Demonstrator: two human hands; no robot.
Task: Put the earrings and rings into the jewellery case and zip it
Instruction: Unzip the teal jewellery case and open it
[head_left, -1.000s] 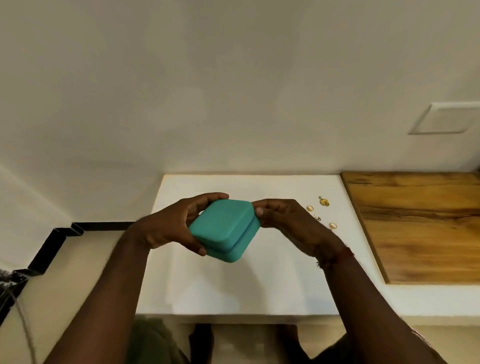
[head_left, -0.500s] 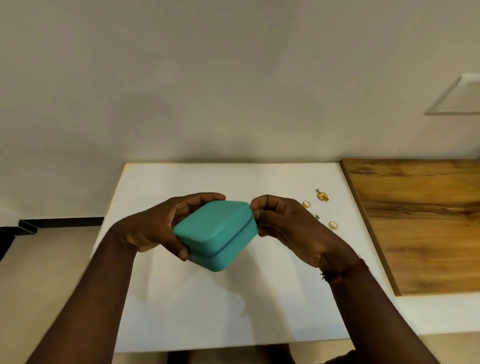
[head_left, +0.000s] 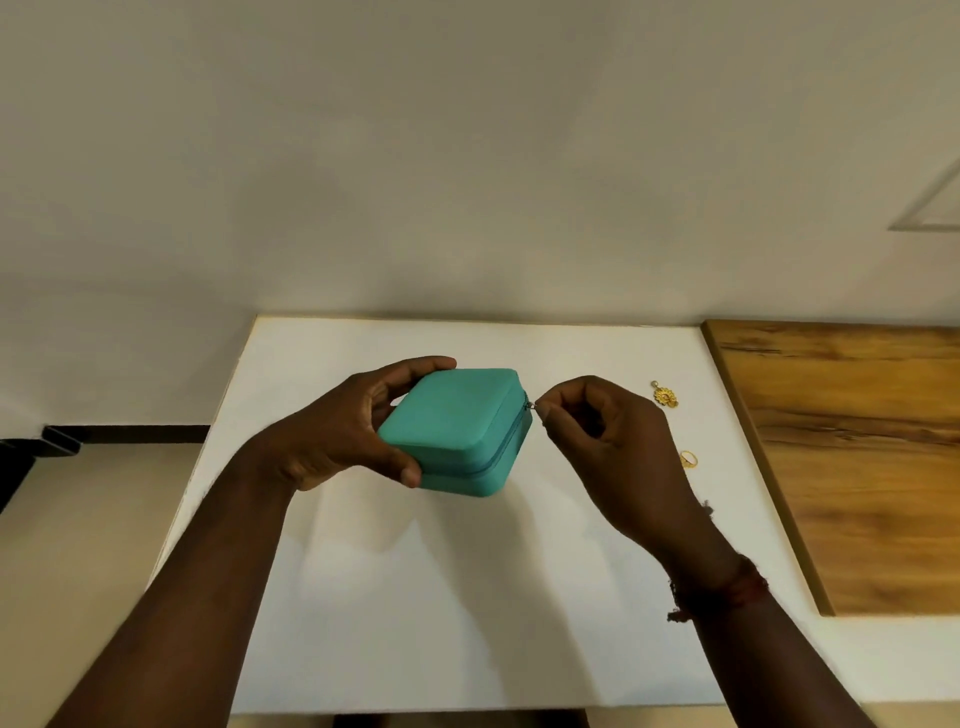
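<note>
Up above the white table (head_left: 415, 597), the closed teal jewellery case (head_left: 457, 431) sits gripped in the left hand (head_left: 337, 431), while the right hand (head_left: 608, 447) pinches its zip pull (head_left: 531, 407) at the corner, with a gold earring (head_left: 665, 396) and ring (head_left: 688, 459) lying near the wooden board (head_left: 857, 457).

Hands (head_left: 343, 431) gripping case (head_left: 457, 426) (teal), pinching zip (head_left: 531, 406)

I count 1 teal jewellery case (head_left: 457, 426), 2 hands, 1 gold flower-shaped earring (head_left: 665, 396), 1 gold ring (head_left: 688, 459), 1 white table (head_left: 415, 597) and 1 wooden board (head_left: 857, 457).
</note>
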